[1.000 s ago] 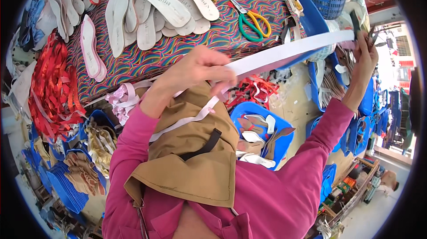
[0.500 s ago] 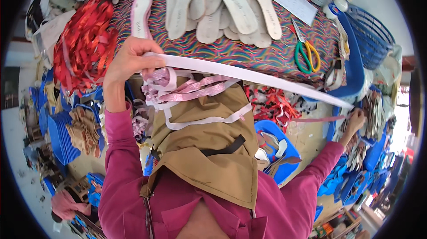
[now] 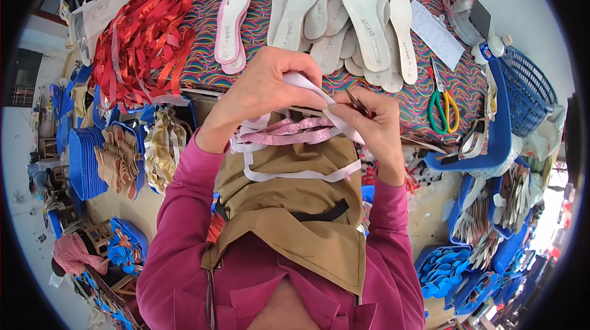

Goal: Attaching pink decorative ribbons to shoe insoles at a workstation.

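Observation:
In front of my chest, my left hand pinches a pale pinkish-white strip between thumb and fingers. Close on its right, my right hand grips the same strip between thumb and finger. A small dark metal tool with a pointed tip is tucked in the fingers of that hand; its kind is unclear. Under both hands, glittery pink strips lie bunched on my brown apron. One white strip loops across the apron. An insole with a pink edge rests on the table beyond my left hand.
Ahead, a table with a wavy-patterned cloth bears piled white insoles, scissors with green and yellow handles and a paper sheet. Red ribbons heap at left. A blue basket stands right; blue bins flank me.
My right hand has come in from far right to beside my left hand. My left hand has shifted right. The strip, stretched taut before, is now gathered between both hands.

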`<state>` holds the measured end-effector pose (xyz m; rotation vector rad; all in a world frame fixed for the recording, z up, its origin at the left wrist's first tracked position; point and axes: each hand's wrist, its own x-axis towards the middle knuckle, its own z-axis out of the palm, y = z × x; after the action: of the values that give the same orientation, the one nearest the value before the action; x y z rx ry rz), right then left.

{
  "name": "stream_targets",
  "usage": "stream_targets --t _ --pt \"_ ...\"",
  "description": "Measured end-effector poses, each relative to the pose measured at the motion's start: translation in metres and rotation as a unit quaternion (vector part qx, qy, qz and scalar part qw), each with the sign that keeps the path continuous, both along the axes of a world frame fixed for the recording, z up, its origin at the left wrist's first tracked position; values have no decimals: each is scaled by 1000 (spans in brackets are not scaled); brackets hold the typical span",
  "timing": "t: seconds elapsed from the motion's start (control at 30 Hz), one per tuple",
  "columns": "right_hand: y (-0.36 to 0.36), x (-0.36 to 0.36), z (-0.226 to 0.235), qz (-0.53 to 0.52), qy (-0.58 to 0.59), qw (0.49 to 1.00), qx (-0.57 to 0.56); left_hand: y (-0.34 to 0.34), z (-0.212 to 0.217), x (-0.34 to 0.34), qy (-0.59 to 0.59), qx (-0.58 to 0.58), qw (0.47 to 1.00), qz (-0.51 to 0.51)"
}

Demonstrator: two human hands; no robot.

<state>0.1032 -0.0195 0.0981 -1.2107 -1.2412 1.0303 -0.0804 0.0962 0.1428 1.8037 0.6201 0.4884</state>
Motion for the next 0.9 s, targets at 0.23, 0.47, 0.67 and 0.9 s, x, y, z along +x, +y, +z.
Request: stream_targets --t 0.23,0.47,0.67,0.9 --pt "-12 -33 -11 -155 -35 987 26 -4 -50 2 -223 -262 935 84" --pt "-13 -42 -39 -140 -18 983 120 -18 -76 23 -423 -562 710 -23" --pt "-4 -32 -12 -199 115 973 6 -17 -88 21 -480 -697 478 -235" --pt "18 -28 -8 -195 25 973 122 -23 -86 37 -439 -625 610 -211"
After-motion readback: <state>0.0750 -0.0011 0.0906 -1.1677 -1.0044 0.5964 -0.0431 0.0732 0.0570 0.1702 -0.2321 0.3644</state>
